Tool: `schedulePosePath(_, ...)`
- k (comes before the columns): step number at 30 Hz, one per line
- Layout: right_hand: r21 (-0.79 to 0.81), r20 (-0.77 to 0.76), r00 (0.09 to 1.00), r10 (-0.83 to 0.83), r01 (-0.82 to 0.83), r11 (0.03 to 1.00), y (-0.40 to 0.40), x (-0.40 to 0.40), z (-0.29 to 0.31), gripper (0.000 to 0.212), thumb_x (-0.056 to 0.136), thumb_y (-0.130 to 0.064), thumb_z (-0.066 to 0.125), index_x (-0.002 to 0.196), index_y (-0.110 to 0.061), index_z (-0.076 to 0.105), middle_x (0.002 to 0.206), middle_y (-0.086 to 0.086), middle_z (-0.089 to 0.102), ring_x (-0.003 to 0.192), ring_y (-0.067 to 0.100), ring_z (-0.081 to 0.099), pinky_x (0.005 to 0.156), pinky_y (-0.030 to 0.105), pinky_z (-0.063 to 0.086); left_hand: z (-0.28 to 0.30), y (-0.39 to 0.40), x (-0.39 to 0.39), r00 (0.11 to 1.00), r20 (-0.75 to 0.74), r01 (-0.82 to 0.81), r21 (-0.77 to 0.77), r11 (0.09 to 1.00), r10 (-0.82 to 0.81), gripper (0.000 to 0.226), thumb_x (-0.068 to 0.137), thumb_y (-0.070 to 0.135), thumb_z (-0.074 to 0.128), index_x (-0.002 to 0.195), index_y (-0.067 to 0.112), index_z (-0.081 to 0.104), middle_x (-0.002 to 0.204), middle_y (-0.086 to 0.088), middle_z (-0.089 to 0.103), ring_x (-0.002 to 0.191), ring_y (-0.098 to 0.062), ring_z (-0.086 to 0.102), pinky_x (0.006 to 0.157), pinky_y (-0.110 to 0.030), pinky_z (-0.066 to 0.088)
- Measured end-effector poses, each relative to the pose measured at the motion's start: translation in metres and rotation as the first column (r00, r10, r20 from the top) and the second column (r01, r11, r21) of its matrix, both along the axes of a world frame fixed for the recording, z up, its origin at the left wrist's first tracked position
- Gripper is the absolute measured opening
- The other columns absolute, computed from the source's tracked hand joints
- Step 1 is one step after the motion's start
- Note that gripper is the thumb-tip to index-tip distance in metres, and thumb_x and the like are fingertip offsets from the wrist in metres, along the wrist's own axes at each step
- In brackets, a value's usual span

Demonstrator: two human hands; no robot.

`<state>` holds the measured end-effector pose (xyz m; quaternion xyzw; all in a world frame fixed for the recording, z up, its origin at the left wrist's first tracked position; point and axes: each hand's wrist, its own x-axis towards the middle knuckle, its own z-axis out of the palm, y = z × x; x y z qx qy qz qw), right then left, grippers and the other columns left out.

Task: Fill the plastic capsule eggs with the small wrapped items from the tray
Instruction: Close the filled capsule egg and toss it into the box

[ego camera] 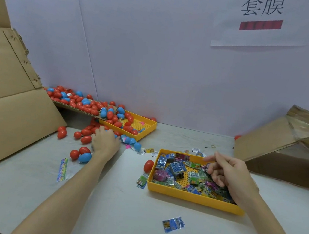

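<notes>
Red and blue eggs (90, 106) spilling from a cardboard flap (76, 109) into the far tray (149, 128) and onto the worktop (119, 200). Wrapped items (177, 169) heaped in the near tray (194, 197). Left hand (105, 142) down among loose eggs, grip hidden, cannot tell. Right hand (228, 174) over the near tray, fingers curled, possibly pinching a wrapper. One stray packet (173, 223) nearer on the worktop.
</notes>
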<state>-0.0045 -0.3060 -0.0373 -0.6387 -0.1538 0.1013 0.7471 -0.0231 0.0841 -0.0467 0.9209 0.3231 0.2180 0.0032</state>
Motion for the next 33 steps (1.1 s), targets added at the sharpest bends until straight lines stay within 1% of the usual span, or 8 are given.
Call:
schedulePosePath(3, -0.036, 0.024, 1.0, -0.002, 0.003, 0.999, 0.0, -0.003, 0.001, 0.036, 0.103, -0.026, 0.053, 0.089, -0.004, 0.078, 0.067, 0.016, 0.064, 0.046, 0.015, 0.052, 0.037, 0.019, 0.04, 0.005, -0.023, -0.014, 0.995, 0.089, 0.036, 0.024, 0.999, -0.038, 0.035, 0.1, 0.042, 0.058, 0.111, 0.011, 0.069, 0.121, -0.011, 0.057, 0.114, -0.026, 0.05, 0.097, -0.038, 0.043)
schedulePosePath(7, -0.119, 0.113, 0.993, -0.015, 0.029, 0.992, 0.0, -0.008, 0.004, 0.028, 0.104, -0.021, 0.055, 0.095, -0.004, 0.076, 0.068, 0.014, 0.066, 0.045, 0.014, 0.054, 0.038, 0.019, 0.042, 0.006, -0.072, -0.042, 0.847, 0.421, 0.402, -0.112, 0.909, -0.323, 0.028, 0.095, 0.032, 0.069, 0.111, 0.009, 0.072, 0.107, -0.007, 0.062, 0.098, -0.019, 0.051, 0.081, -0.031, 0.044)
schedulePosePath(12, -0.521, 0.619, 0.783, 0.064, 0.348, 0.779, 0.007, -0.021, 0.004, 0.012, 0.094, -0.02, 0.072, 0.106, -0.02, 0.076, 0.093, -0.005, 0.071, 0.076, 0.007, 0.063, 0.073, 0.023, 0.054, 0.026, -0.136, -0.052, 0.697, 0.519, 0.699, -0.337, 0.631, -0.495, 0.031, 0.093, 0.049, 0.063, 0.114, 0.027, 0.07, 0.084, 0.011, 0.065, 0.074, -0.008, 0.059, 0.06, -0.01, 0.046)
schedulePosePath(17, -0.797, 0.558, 0.79, 0.252, 0.426, 0.429, 0.015, -0.021, -0.001, 0.032, 0.09, -0.05, 0.071, 0.113, -0.027, 0.075, 0.109, -0.004, 0.06, 0.108, 0.015, 0.05, 0.089, 0.03, 0.045, 0.019, -0.166, -0.051, 0.562, 0.535, 0.823, -0.29, 0.488, -0.63, 0.038, 0.094, 0.05, 0.058, 0.124, 0.029, 0.068, 0.063, 0.011, 0.054, 0.06, -0.007, 0.051, 0.055, -0.021, 0.043)
schedulePosePath(21, -0.794, 0.559, 0.794, 0.24, 0.429, 0.43, 0.015, -0.021, -0.001, 0.021, 0.088, -0.045, 0.075, 0.102, -0.03, 0.076, 0.1, -0.009, 0.056, 0.103, 0.012, 0.046, 0.08, 0.026, 0.039, 0.006, -0.158, -0.056, 0.528, 0.393, 0.845, -0.158, 0.51, -0.753, 0.04, 0.098, 0.035, 0.06, 0.138, 0.034, 0.058, 0.086, 0.009, 0.06, 0.078, -0.006, 0.054, 0.071, -0.016, 0.046)
schedulePosePath(25, -0.774, 0.571, 0.789, 0.226, 0.426, 0.469, 0.015, -0.023, -0.001, 0.005, 0.091, -0.034, 0.075, 0.095, -0.032, 0.076, 0.097, -0.011, 0.06, 0.106, 0.014, 0.05, 0.08, 0.025, 0.038, 0.007, -0.152, -0.06, 0.454, 0.541, 0.887, -0.195, 0.419, -0.708, 0.035, 0.096, 0.014, 0.069, 0.129, 0.026, 0.068, 0.113, 0.003, 0.063, 0.101, -0.012, 0.061, 0.085, -0.018, 0.053)
schedulePosePath(29, -0.806, 0.542, 0.802, 0.249, 0.414, 0.423, 0.017, -0.024, 0.001, 0.034, 0.093, -0.046, 0.07, 0.123, -0.03, 0.07, 0.107, -0.006, 0.063, 0.112, 0.017, 0.049, 0.09, 0.031, 0.044, 0.01, -0.158, -0.061, 0.461, 0.66, 0.886, -0.303, 0.352, -0.593, 0.019, 0.093, 0.017, 0.072, 0.111, 0.019, 0.077, 0.112, 0.0, 0.065, 0.101, -0.02, 0.067, 0.085, -0.03, 0.059)
schedulePosePath(33, -0.825, 0.532, 0.801, 0.276, 0.415, 0.384, 0.019, -0.023, 0.002, 0.028, 0.091, -0.047, 0.071, 0.113, -0.031, 0.073, 0.105, -0.008, 0.062, 0.108, 0.014, 0.047, 0.084, 0.029, 0.044, 0.011, -0.164, -0.061, 0.483, 0.681, 0.875, -0.352, 0.332, -0.55, 0.016, 0.096, 0.012, 0.067, 0.108, 0.018, 0.074, 0.107, 0.0, 0.07, 0.096, -0.023, 0.07, 0.084, -0.043, 0.06)
